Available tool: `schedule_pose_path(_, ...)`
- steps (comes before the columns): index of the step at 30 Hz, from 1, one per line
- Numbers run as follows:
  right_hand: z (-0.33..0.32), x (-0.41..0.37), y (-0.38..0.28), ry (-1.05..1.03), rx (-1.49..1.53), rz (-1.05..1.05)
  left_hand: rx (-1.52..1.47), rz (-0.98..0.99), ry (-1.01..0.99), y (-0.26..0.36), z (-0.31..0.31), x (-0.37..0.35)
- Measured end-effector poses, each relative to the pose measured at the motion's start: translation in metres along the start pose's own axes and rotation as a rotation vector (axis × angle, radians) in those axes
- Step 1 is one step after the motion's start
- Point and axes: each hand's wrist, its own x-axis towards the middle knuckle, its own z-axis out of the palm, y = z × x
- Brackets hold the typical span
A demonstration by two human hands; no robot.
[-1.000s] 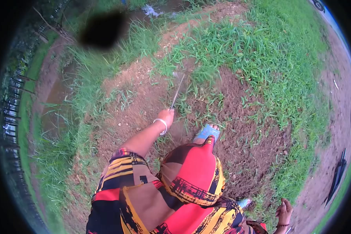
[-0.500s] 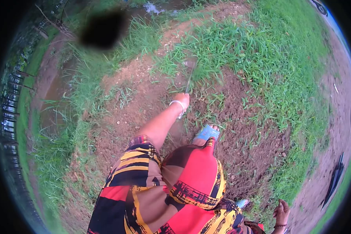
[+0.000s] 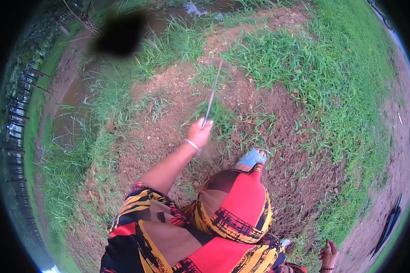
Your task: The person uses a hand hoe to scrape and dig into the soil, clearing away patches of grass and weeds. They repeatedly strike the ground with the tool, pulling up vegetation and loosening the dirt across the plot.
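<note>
My left hand (image 3: 199,133), with a white bangle at the wrist, is closed round the lower end of a thin-handled hoe (image 3: 212,93). The hoe points away from me, and its broad head (image 3: 221,64) is blurred above bare soil at the edge of the grass. Loose green blades (image 3: 216,111) lie beside the handle. Down at the lower right, my right hand (image 3: 328,253) hangs over the grass with its fingers curled in and nothing visible in them. A blue sandal (image 3: 251,158) on my foot rests on the dug soil.
Thick grass (image 3: 287,59) grows ahead and to the right. Muddy water (image 3: 75,98) lies beyond the bank on the left and at the top. A dark folded umbrella-like object (image 3: 388,225) lies on the dirt path at right. A dark spot blots the upper left of the view.
My left hand has drawn back toward me and to the left with the hoe, whose head now stands over barer soil. The right hand has dropped slightly.
</note>
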Motion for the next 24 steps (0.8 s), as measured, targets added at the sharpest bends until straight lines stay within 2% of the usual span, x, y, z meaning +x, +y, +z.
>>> schedule_pose_path(2, 0.007, -0.009, -0.024, 0.034, -0.110, 0.053, -0.200, -0.038, -0.073, 0.042, 0.028, 0.028)
schedule_pose_path(3, 0.008, -0.010, -0.028, 0.036, -0.116, 0.060, -0.159, -0.004, -0.068, 0.047, 0.041, 0.044)
schedule_pose_path(5, 0.008, -0.009, -0.030, 0.038, -0.124, 0.067, -0.103, -0.076, -0.032, 0.034, 0.056, 0.068)
schedule_pose_path(7, 0.007, -0.005, -0.029, 0.002, -0.141, 0.076, 0.020, -0.322, -0.016, 0.005, 0.063, 0.087)
schedule_pose_path(9, 0.006, -0.002, -0.021, -0.010, -0.138, 0.048, 0.133, -0.391, -0.049, -0.013, 0.060, 0.075)
schedule_pose_path(11, 0.007, -0.001, -0.020, -0.025, -0.132, 0.020, -0.099, -0.530, -0.070, -0.008, 0.046, 0.048)
schedule_pose_path(13, 0.008, -0.003, -0.024, -0.018, -0.146, 0.036, -0.081, -0.527, -0.068, -0.015, 0.034, 0.025)
schedule_pose_path(17, 0.010, -0.003, -0.031, -0.015, -0.172, 0.020, -0.148, -0.505, -0.050, -0.002, 0.029, 0.005)
schedule_pose_path(19, 0.012, -0.004, -0.037, -0.016, -0.192, 0.041, -0.159, -0.438, -0.067, 0.000, 0.031, 0.025)
schedule_pose_path(21, 0.013, -0.003, -0.039, -0.011, -0.185, 0.039, 0.090, -0.051, 0.056, -0.014, 0.033, 0.069)
schedule_pose_path(22, 0.013, -0.002, -0.039, -0.005, -0.177, 0.042, 0.088, -0.051, 0.058, -0.018, 0.032, 0.085)
schedule_pose_path(24, 0.013, -0.002, -0.038, 0.000, -0.174, 0.038, 0.327, 0.050, 0.140, -0.023, 0.029, 0.105)
